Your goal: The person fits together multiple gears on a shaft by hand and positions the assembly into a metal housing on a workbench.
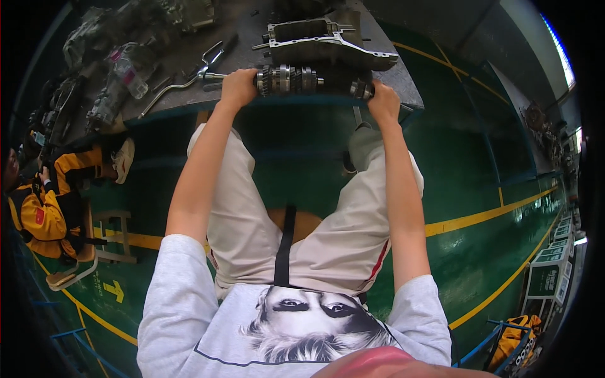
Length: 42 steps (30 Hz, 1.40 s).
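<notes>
Over the bench's near edge, my left hand (239, 88) is closed around the left end of a gear shaft (288, 80), a metal shaft stacked with several toothed gears. That shaft lies sideways, its thin tip pointing right. My right hand (384, 102) grips a shorter geared shaft (361, 89), whose small toothed end points left toward the tip of the longer one. A gap separates the two parts. My fingers hide the outer ends of both. Just beyond them sits an open metal gearbox housing (321, 43) with a pale machined rim.
On the workbench (189, 106), a bent-handled metal wrench (169, 94) and a plastic bottle (130, 77) lie to the left, among dark metal castings (104, 104). A person in yellow and black clothing (44, 214) sits at far left. A wheeled-looking blue frame (504, 334) stands lower right.
</notes>
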Motion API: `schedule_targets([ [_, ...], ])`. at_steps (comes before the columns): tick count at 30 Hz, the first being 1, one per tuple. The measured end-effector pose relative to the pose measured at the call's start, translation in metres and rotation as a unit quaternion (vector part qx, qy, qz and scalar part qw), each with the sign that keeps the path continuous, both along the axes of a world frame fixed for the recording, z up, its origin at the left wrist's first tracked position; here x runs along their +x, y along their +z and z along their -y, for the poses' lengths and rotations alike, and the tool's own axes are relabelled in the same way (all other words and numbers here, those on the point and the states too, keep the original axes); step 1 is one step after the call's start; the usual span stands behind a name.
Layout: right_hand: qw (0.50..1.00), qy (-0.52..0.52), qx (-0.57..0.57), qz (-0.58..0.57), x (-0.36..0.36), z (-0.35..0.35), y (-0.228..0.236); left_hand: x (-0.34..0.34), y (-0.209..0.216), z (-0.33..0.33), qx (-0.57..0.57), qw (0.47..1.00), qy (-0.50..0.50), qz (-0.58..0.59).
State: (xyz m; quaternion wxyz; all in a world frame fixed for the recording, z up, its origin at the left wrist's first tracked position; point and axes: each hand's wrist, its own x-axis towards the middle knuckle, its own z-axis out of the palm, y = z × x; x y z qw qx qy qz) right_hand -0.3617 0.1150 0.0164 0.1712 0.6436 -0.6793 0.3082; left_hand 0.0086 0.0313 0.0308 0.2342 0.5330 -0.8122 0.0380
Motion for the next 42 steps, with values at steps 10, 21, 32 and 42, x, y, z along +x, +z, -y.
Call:
schedule_targets([
  [10, 0.998, 0.050, -0.033, -0.017, 0.042, 0.017, 0.005, 0.000, -0.002, 0.006, 0.006, 1.000, -0.010, 0.010],
  [21, 0.993, 0.108, -0.034, 0.020, 0.085, 0.022, 0.007, -0.003, -0.004, 0.002, 0.001, 1.000, 0.009, -0.001],
  [32, 0.994, 0.104, -0.027, 0.002, 0.083, 0.021, 0.001, -0.003, -0.012, 0.008, -0.045, 0.999, -0.013, 0.005],
  [42, 0.990, 0.118, -0.051, -0.053, 0.083, 0.027, 0.005, -0.005, -0.004, 0.003, -0.029, 0.999, -0.010, 0.027],
])
